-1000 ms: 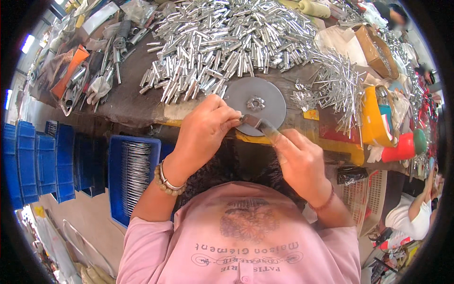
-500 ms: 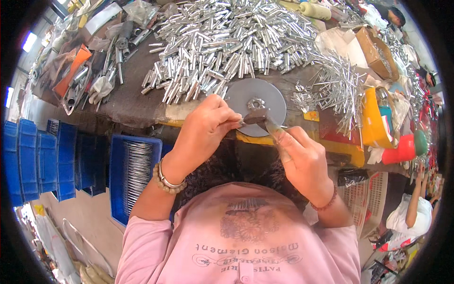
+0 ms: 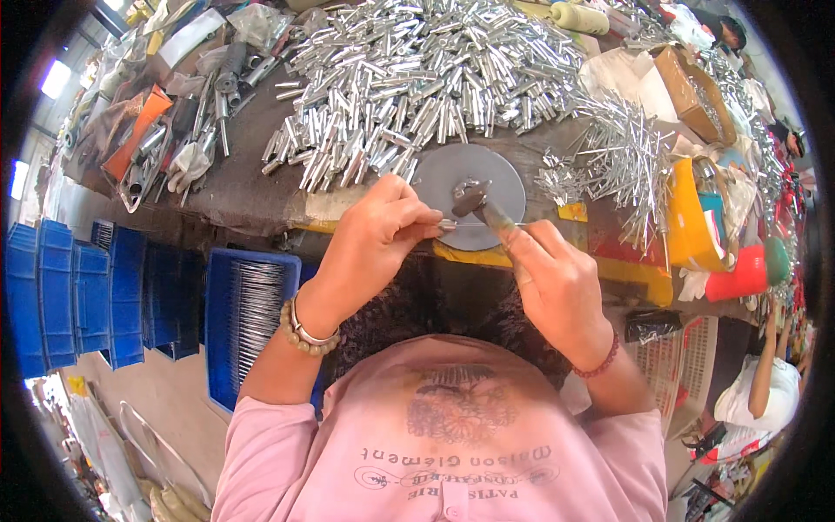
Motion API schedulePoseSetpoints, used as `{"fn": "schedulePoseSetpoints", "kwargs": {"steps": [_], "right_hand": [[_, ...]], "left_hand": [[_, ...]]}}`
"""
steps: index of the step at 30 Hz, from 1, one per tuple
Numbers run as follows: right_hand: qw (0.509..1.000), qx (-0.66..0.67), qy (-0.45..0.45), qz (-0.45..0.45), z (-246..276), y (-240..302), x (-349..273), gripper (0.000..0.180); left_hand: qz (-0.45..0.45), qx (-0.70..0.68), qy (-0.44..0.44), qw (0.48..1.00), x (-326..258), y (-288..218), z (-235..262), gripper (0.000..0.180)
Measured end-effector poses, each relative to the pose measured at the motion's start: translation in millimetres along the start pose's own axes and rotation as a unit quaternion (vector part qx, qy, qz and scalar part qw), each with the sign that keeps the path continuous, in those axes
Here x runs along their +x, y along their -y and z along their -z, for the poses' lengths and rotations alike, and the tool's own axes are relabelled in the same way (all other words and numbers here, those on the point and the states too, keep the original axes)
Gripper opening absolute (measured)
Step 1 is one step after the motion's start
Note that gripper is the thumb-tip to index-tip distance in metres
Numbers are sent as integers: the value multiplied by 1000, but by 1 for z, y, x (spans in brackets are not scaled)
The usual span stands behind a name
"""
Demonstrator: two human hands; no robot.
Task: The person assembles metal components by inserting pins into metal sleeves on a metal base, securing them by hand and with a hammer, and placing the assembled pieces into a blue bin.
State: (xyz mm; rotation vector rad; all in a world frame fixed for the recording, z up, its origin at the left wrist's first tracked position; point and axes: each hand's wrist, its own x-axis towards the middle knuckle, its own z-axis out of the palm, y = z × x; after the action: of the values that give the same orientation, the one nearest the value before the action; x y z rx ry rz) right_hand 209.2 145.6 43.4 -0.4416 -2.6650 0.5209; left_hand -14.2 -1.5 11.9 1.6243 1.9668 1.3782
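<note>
My left hand [image 3: 383,228] pinches a short silvery metal tube [image 3: 447,224] between thumb and fingers, over the near left edge of a round grey disc [image 3: 496,170]. From the tube a thin metal rod [image 3: 474,225] seems to run toward my right hand [image 3: 558,277]. That hand is closed round the handle of a small hammer [image 3: 471,199]. The dark hammer head hangs above the disc, a little apart from the tube. Behind the head, a small metal fitting [image 3: 459,186] at the disc's middle is partly hidden.
A large heap of metal tubes [image 3: 426,78] covers the bench beyond the disc. Thin rods [image 3: 622,157] lie to the right, near a yellow container [image 3: 691,217] and a red cup [image 3: 735,274]. Blue crates [image 3: 91,291] stand at left; one blue bin [image 3: 222,326] holds metal rods.
The hammer head has moved up and away from my left fingertips, uncovering the tube's end and the thin rod. My left hand has stayed in place.
</note>
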Motion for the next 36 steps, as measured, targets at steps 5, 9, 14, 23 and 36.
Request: {"fn": "schedulePoseSetpoints", "kwargs": {"steps": [5, 9, 14, 23, 36], "right_hand": [[979, 69, -180, 73, 6, 8, 0, 50], [996, -3, -69, 58, -10, 5, -12, 42], [992, 35, -111, 46, 8, 9, -6, 43], [997, -10, -39, 65, -3, 5, -2, 46], [988, -109, -84, 73, 3, -15, 38, 29]], "left_hand": [[-14, 26, 0, 1000, -1, 0, 1, 15], [-32, 34, -9, 999, 2, 2, 0, 14], [-20, 37, -4, 999, 1, 0, 1, 15], [-24, 21, -16, 999, 2, 2, -2, 16], [-22, 51, -14, 998, -3, 4, 2, 14]]}}
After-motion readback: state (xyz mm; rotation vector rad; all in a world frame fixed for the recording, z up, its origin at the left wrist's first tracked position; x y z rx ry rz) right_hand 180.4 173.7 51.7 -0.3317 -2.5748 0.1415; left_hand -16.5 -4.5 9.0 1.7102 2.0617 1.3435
